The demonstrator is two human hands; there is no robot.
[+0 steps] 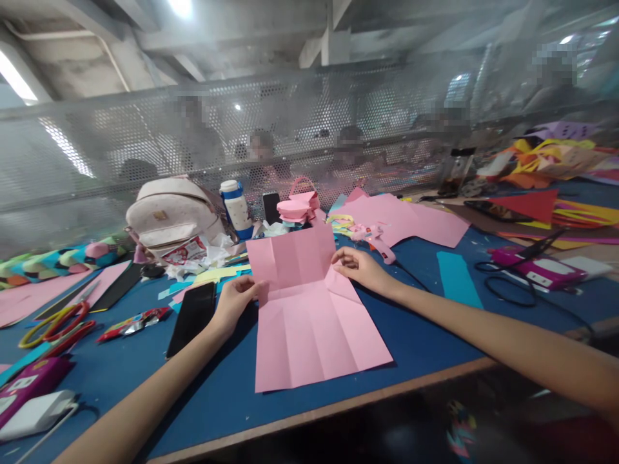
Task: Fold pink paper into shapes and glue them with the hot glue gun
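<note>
I log yellow-and-red scissors point(53, 325) well to the left of the left hand point(235, 301), with a black phone point(192, 317) just beside it on that side. I find the left hand curled, thumb and fingers pinching the left edge of the pink paper point(309, 309) at its cross fold. The creased sheet lies between both hands on the blue table point(416, 341), near half flat, far half raised. The right hand point(360, 267) pinches the right edge at the same fold. Just beyond it lies a pink glue gun point(374, 238), and a teal strip point(457, 278) sits near, to its right
</note>
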